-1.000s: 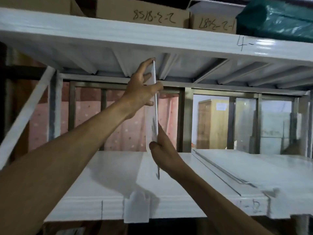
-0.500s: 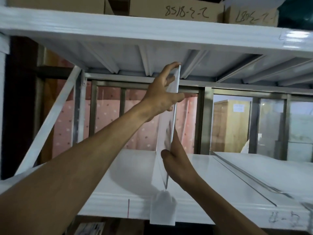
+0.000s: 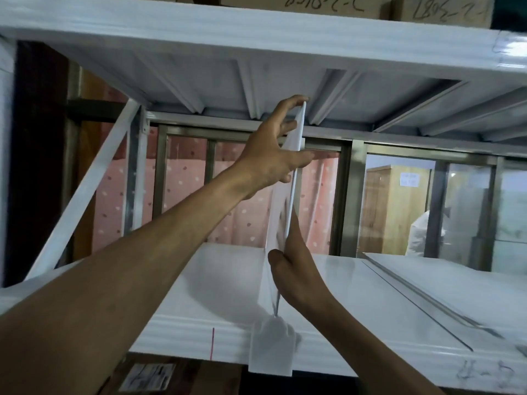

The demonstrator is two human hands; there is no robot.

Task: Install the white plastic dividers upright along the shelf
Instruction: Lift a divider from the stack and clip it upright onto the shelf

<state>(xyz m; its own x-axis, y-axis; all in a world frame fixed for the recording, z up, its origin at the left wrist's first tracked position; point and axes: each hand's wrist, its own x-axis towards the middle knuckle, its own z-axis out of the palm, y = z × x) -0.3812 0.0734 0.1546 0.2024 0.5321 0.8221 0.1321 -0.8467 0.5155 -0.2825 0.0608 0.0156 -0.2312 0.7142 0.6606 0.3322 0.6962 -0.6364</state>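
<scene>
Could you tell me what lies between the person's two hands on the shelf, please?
In the head view, the white divider spans upright between the left hand gripping its top and the right hand holding its lower edge.

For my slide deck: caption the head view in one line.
Left hand steadies the top and right hand the lower edge of a white divider standing upright on the shelf.

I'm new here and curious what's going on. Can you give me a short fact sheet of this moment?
place: white shelf under an upper shelf
item: divider, upright, thin, white
left hand: grip on divider's top
right hand: grip on divider's lower edge
front clip: hangs over shelf lip
above: cardboard boxes with handwritten numbers
</scene>
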